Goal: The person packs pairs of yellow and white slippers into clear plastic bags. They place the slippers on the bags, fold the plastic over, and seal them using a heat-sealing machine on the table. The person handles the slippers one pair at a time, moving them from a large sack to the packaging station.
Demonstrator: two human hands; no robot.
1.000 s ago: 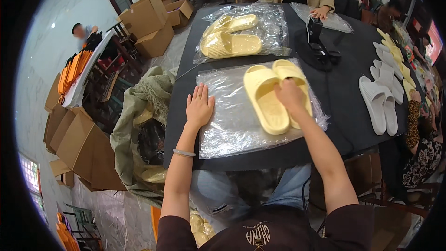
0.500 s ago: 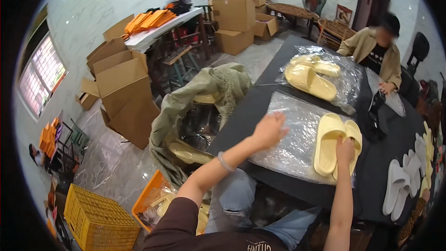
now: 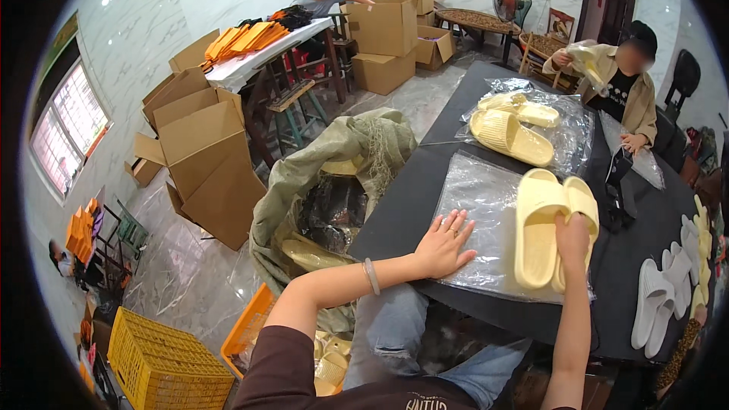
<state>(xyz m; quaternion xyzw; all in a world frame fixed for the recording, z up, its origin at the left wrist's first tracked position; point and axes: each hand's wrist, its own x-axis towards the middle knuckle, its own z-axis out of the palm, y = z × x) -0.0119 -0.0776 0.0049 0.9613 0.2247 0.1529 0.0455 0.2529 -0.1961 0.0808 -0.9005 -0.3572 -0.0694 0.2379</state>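
A pair of pale yellow slippers (image 3: 541,231) lies on a flat pile of clear plastic bags (image 3: 474,197) on the black-covered table (image 3: 402,205). My right hand (image 3: 573,241) grips the right-hand slipper of the pair near its strap, with the fingers partly hidden inside. Flat against the left edge of the bags rests my left hand (image 3: 446,244), its fingers spread and nothing in it. Farther back on the table, more yellow slippers (image 3: 512,137) lie on crumpled clear plastic.
Left of the table stands a green woven sack (image 3: 277,182) with bagged slippers inside. Below it are an orange crate (image 3: 247,326) and a yellow crate (image 3: 167,357). White slippers (image 3: 651,296) line the table's right side. Across it, a co-worker (image 3: 634,91) holds a plastic-wrapped slipper.
My left hand has come down from above the bags and now lies flat on their left edge. The co-worker across the table has raised a wrapped slipper. The far person leans toward the boxes.
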